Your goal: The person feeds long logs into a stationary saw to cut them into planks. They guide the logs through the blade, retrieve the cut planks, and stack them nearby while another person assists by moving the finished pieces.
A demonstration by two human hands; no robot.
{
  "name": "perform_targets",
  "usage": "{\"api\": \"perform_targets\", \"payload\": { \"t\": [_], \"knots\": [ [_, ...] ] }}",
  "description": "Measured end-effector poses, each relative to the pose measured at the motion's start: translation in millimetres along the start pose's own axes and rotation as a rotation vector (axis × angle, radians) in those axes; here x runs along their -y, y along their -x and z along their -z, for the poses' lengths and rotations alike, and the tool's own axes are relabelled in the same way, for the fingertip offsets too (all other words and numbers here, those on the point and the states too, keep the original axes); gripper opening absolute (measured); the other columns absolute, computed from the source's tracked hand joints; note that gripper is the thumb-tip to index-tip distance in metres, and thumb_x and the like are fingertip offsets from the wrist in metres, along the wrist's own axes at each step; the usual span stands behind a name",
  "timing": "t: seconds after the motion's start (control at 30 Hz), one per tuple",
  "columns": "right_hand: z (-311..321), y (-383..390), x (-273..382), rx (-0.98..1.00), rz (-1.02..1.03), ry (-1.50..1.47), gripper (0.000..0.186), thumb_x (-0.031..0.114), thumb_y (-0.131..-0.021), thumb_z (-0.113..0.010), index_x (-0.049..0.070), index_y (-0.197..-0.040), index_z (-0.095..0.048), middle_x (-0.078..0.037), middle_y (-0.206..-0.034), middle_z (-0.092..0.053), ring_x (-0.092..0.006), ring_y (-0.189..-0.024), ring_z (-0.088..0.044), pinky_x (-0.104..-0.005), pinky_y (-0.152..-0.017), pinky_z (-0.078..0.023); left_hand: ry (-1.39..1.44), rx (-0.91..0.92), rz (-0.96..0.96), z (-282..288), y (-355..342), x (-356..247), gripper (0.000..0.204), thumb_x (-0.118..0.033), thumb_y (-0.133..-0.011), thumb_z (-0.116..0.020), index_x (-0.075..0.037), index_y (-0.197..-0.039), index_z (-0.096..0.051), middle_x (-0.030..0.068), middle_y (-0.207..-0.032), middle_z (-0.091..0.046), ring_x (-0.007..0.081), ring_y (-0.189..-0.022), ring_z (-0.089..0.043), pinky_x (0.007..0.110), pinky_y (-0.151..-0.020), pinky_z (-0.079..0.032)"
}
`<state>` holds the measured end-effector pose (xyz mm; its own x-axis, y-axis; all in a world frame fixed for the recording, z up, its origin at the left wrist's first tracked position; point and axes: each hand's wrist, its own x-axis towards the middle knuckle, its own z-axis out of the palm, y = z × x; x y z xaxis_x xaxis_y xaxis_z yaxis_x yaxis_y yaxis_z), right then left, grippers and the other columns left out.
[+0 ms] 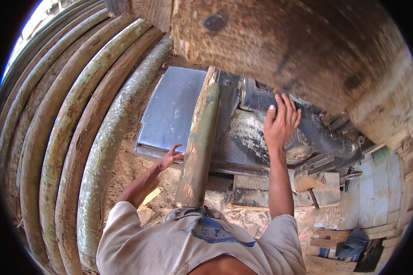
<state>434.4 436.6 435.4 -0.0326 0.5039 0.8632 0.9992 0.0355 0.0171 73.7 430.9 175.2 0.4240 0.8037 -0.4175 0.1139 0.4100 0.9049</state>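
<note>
A log (198,142) with patchy bark lies lengthwise on a metal machine table (172,107), its near end at my waist. By the log's left side is my left hand (171,157), its fingers apart and the tips at or against the bark; contact is hard to tell. My right hand (282,120) reaches forward with fingers stretched out over the dark metal machine body (257,98). Its fingertips are at the edge of that part, and nothing shows in its grip. Pale sawdust (250,130) covers the metal beside it. A large wooden beam (280,41) hides the far part of the machine.
Several long logs (101,151) lie side by side along the left. At the right, a wooden mallet-like piece (309,182) sits by the machine, near pale wall sheets (376,183). A dark cloth (353,243) lies on boards at lower right.
</note>
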Motion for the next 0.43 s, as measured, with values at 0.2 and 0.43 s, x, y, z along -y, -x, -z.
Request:
{"api": "perform_targets", "payload": {
  "t": [0.2,0.43],
  "knots": [
    [3.5,78.5,40.1,0.074,-0.127,-0.470,0.059,0.036,-0.092,-0.053,0.000,-0.137,-0.039,-0.024,-0.139,-0.038,-0.0354,-0.127,-0.041,-0.0488,-0.107,-0.033,0.032,0.091,0.060,-27.8,61.0,21.6,0.103,-0.048,-0.076,-0.074,-0.009,-0.146,-0.008,0.0266,-0.139,-0.039,0.0364,-0.126,-0.044,0.056,-0.103,-0.035],
    [5.4,309.9,102.6,1.020,-0.822,-1.301,0.098,0.054,-0.083,-0.064,0.001,-0.146,-0.012,-0.024,-0.142,-0.032,-0.0343,-0.131,-0.037,-0.0474,-0.106,-0.034,0.115,0.144,0.135,-62.4,143.9,60.3,0.099,-0.041,-0.074,-0.079,-0.018,-0.143,-0.012,0.0173,-0.138,-0.041,0.0271,-0.128,-0.039,0.052,-0.098,-0.037]
  ]
}}
